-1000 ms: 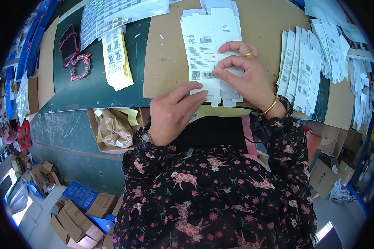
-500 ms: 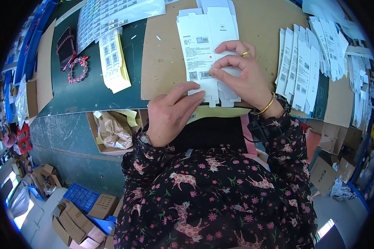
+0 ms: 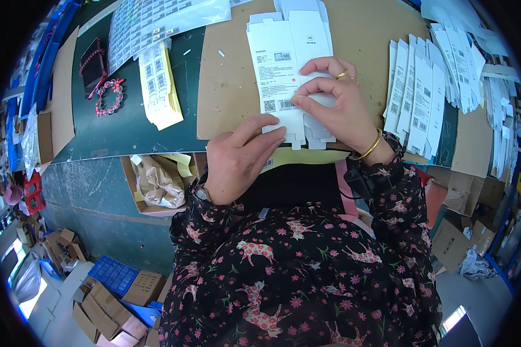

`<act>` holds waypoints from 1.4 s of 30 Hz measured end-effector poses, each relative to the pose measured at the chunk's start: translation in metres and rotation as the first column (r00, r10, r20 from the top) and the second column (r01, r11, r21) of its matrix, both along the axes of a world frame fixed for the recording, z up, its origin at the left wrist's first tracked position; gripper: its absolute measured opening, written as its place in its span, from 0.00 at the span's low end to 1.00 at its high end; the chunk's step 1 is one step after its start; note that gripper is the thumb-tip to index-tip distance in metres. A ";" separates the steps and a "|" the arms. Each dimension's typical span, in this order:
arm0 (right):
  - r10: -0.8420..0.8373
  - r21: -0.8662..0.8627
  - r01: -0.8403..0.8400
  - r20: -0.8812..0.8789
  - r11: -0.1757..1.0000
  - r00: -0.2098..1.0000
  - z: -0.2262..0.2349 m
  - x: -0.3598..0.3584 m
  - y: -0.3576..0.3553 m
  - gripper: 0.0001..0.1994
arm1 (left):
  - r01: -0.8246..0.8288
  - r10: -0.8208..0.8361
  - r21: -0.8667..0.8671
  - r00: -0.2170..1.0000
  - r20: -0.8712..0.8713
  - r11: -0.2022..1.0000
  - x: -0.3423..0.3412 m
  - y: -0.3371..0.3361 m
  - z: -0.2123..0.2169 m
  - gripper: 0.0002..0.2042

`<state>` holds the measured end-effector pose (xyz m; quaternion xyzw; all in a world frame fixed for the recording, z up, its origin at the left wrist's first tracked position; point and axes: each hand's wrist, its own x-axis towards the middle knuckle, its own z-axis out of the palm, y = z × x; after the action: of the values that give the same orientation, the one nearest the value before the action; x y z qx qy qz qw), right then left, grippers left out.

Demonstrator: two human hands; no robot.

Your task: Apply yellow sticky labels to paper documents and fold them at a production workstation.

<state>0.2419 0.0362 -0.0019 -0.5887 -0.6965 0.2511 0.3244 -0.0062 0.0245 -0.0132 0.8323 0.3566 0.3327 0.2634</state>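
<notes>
A stack of flat white carton blanks (image 3: 286, 63) lies on a brown cardboard sheet (image 3: 231, 87) in front of me. My left hand (image 3: 237, 159) rests at the stack's near edge, its fingertips touching the top blank's bottom flap. My right hand (image 3: 336, 107), with a gold ring and bangle, presses thumb and fingers together on the top blank near its printed codes, pinching something small that I cannot make out.
A fanned row of white blanks (image 3: 422, 95) lies at the right. Yellow-backed label sheets (image 3: 159, 87) and a large sticker sheet (image 3: 156, 20) lie at the left on the green mat (image 3: 116, 127). An open box of crumpled paper (image 3: 156, 182) sits under the table edge.
The right hand's fingers have drawn closer into a pinch on the top blank. The left hand has stayed at the stack's near edge.
</notes>
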 end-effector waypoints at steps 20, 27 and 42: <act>-0.012 0.001 0.012 -0.017 1.000 1.000 -0.002 0.000 0.001 0.05 | 0.012 -0.011 0.021 1.000 -0.017 1.000 0.000 0.002 0.001 0.09; -0.014 0.017 0.014 -0.001 1.000 1.000 -0.001 -0.002 -0.003 0.05 | 0.015 -0.015 0.026 1.000 -0.019 1.000 -0.001 0.000 0.001 0.08; -0.102 0.072 0.095 0.094 0.993 0.990 0.003 -0.006 -0.002 0.05 | 0.056 -0.048 0.056 0.990 -0.132 0.997 0.000 0.004 0.019 0.11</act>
<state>0.2360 0.0337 0.0008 -0.6228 -0.6896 0.1821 0.3215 -0.0061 0.0288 0.0057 0.8689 0.3411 0.2810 0.2229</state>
